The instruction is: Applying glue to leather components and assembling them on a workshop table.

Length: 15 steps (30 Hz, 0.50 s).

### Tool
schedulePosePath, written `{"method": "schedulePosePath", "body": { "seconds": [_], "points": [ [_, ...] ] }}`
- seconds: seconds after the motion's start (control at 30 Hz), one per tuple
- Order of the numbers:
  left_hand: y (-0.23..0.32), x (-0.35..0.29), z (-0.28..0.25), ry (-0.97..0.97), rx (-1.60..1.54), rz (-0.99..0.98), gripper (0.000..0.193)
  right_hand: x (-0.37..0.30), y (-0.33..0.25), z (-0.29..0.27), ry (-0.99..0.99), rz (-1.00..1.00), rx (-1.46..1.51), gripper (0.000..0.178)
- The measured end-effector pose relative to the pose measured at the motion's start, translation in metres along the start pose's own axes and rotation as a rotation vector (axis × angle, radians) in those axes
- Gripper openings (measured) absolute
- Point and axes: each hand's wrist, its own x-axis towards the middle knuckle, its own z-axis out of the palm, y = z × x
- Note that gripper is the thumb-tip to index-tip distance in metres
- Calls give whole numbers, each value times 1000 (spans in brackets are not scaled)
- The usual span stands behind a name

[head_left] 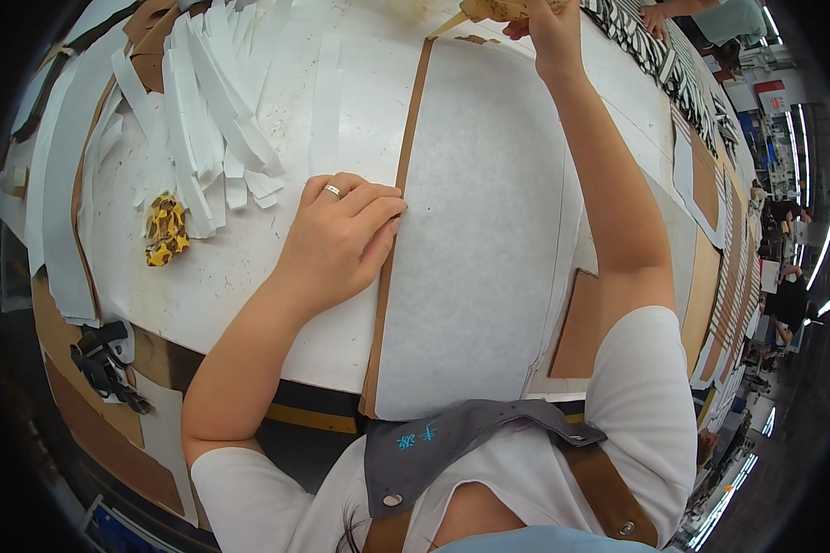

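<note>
A long white-faced panel [480, 212] with a narrow brown edge [398, 198] down its left side lies lengthwise in front of me. My left hand [346, 230], a ring on one finger, has its fingers bent together at that brown edge, about halfway along; the fingertips are partly hidden. At the far end, my right hand [553, 28] grips a squeeze bottle [500, 9] of amber colour, cut off by the picture's top. The bottle's pointed nozzle [447, 26] reaches left, its tip at the far end of the brown edge.
White strips [207, 111] lie piled at the left, beside a yellow-and-brown patterned bundle [167, 230]. A brown piece [576, 327] sits under my right arm. Another person's hand [655, 20] is among striped pieces [655, 64] at far right. Black straps [109, 364] lie lower left.
</note>
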Motion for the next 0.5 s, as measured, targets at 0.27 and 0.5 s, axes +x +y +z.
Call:
{"method": "schedulePosePath", "body": {
  "seconds": [0.27,0.5],
  "points": [
    [0,-1,2,-2,-5,-12,13,1,8,-5,-3,42,15,36],
    [0,0,2,15,23,12,13,-6,5,-3,-45,161,34,35]
  ]
}}
